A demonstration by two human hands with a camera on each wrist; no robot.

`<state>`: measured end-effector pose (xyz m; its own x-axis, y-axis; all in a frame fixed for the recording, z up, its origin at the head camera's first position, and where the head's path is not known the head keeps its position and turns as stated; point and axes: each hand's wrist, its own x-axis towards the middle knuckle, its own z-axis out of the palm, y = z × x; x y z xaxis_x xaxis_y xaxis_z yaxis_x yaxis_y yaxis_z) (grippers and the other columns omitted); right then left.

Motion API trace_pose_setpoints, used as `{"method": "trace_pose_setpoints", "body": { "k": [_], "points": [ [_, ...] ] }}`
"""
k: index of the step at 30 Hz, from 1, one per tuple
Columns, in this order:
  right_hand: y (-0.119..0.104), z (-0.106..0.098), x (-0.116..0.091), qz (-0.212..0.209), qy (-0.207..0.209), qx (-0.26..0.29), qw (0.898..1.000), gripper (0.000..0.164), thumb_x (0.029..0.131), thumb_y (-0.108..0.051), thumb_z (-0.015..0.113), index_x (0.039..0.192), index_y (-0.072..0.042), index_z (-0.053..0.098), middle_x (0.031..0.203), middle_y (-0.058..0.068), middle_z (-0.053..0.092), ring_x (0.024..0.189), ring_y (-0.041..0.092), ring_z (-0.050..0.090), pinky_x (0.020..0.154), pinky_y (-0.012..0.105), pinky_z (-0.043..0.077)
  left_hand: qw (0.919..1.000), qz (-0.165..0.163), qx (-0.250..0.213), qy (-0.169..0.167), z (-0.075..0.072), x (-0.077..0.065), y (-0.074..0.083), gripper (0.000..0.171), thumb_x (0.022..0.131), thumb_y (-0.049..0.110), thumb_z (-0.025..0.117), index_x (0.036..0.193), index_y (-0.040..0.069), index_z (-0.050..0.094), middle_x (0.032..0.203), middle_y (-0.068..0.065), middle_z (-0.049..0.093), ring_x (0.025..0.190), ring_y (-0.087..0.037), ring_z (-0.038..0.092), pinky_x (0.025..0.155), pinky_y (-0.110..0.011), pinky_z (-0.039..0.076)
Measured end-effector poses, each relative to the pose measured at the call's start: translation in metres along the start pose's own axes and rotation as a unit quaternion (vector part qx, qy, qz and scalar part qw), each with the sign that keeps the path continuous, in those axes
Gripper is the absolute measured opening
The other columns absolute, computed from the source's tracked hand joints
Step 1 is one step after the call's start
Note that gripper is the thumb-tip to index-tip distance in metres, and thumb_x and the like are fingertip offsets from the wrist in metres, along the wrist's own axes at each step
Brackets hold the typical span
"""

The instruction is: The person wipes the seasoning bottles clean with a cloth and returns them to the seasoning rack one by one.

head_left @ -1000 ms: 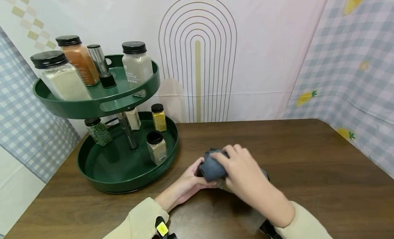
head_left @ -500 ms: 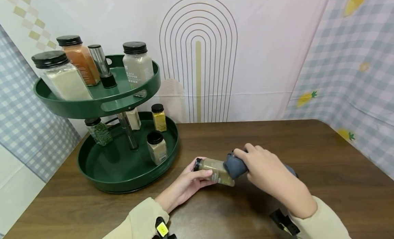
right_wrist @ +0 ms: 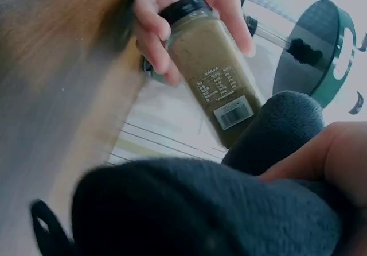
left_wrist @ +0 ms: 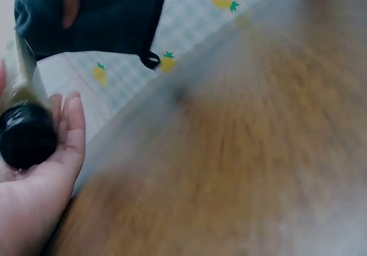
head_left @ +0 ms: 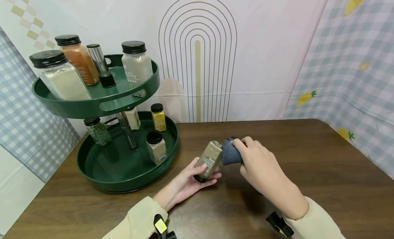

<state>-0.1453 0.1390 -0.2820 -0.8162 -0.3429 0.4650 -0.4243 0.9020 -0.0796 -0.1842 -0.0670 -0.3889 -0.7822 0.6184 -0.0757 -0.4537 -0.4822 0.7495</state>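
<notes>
My left hand [head_left: 187, 184] holds a square clear spice jar [head_left: 210, 160] of greenish-brown powder between thumb and fingers. The jar is tilted, its black cap [left_wrist: 27, 134] down toward the palm and its base up to the right. A printed label and barcode [right_wrist: 233, 113] face the right wrist camera. My right hand [head_left: 261, 167] grips a dark blue-grey cloth [head_left: 230, 152], bunched beside the jar's base end. In the left wrist view, the cloth [left_wrist: 114, 20] hangs down with a small black loop [left_wrist: 150, 59] at its corner.
A green two-tier round rack [head_left: 129, 184] stands left of my hands. Larger jars, such as a black pepper jar [head_left: 136, 67], and a silver grinder [head_left: 101, 66] are on top. Several small jars, one yellow [head_left: 158, 119], sit below. A printed fabric backdrop [head_left: 261, 61] hangs behind the wooden table [head_left: 307, 156].
The cloth has moved off the jar's side to its base end. The jar, lying sideways half a second ago, has turned base up in my left hand. The rack's contents stay put.
</notes>
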Motion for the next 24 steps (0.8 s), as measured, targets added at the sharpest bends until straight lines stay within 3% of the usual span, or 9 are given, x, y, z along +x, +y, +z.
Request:
{"method": "trace_pose_setpoints", "body": {
  "k": [5, 11, 15, 18, 24],
  "points": [
    [0.0004, -0.0055, 0.0001, -0.026, 0.027, 0.041, 0.998, 0.057, 0.060, 0.013, 0.061, 0.110, -0.014, 0.062, 0.101, 0.006, 0.061, 0.088, 0.028, 0.059, 0.065, 0.043, 0.047, 0.9933, 0.023, 0.106, -0.039, 0.0020, 0.0002, -0.0021, 0.037, 0.087, 0.011, 0.063, 0.112, 0.021, 0.039, 0.113, -0.009, 0.063, 0.092, -0.020, 0.062, 0.081, -0.032, 0.047],
    [-0.0036, -0.0079, 0.0012, -0.036, 0.053, 0.087, 0.994, 0.065, 0.058, 0.017, 0.053, 0.113, -0.016, 0.063, 0.106, 0.002, 0.061, 0.098, 0.023, 0.058, 0.072, 0.041, 0.049, 0.9849, 0.047, 0.165, -0.023, 0.0055, 0.0004, -0.0041, 0.046, 0.082, 0.008, 0.067, 0.116, 0.019, 0.037, 0.104, -0.007, 0.059, 0.081, -0.017, 0.056, 0.069, -0.028, 0.044],
    [-0.0061, -0.0070, 0.0011, -0.041, 0.069, 0.098, 0.992, 0.067, 0.058, 0.018, 0.054, 0.115, -0.016, 0.062, 0.106, 0.003, 0.061, 0.099, 0.023, 0.058, 0.073, 0.042, 0.050, 0.9771, 0.045, 0.207, -0.023, 0.0080, -0.0007, -0.0061, 0.057, 0.081, 0.013, 0.071, 0.126, 0.020, 0.036, 0.100, -0.004, 0.054, 0.078, -0.016, 0.054, 0.067, -0.028, 0.044],
    [-0.0068, -0.0046, 0.0012, -0.051, 0.061, 0.095, 0.992, 0.066, 0.058, 0.018, 0.055, 0.114, -0.016, 0.062, 0.106, 0.002, 0.061, 0.098, 0.023, 0.058, 0.074, 0.043, 0.050, 0.9760, 0.037, 0.212, -0.032, 0.0082, -0.0021, -0.0060, 0.058, 0.082, 0.017, 0.070, 0.129, 0.022, 0.036, 0.100, -0.004, 0.055, 0.078, -0.016, 0.056, 0.068, -0.029, 0.046],
    [-0.0064, -0.0025, 0.0011, -0.064, 0.026, 0.072, 0.995, 0.063, 0.058, 0.015, 0.057, 0.112, -0.017, 0.064, 0.105, 0.002, 0.061, 0.094, 0.025, 0.060, 0.072, 0.041, 0.049, 0.9817, 0.019, 0.181, -0.057, 0.0069, -0.0036, -0.0016, 0.043, 0.089, 0.018, 0.051, 0.130, 0.019, 0.036, 0.104, -0.007, 0.055, 0.079, -0.020, 0.061, 0.069, -0.031, 0.047]
  ]
}}
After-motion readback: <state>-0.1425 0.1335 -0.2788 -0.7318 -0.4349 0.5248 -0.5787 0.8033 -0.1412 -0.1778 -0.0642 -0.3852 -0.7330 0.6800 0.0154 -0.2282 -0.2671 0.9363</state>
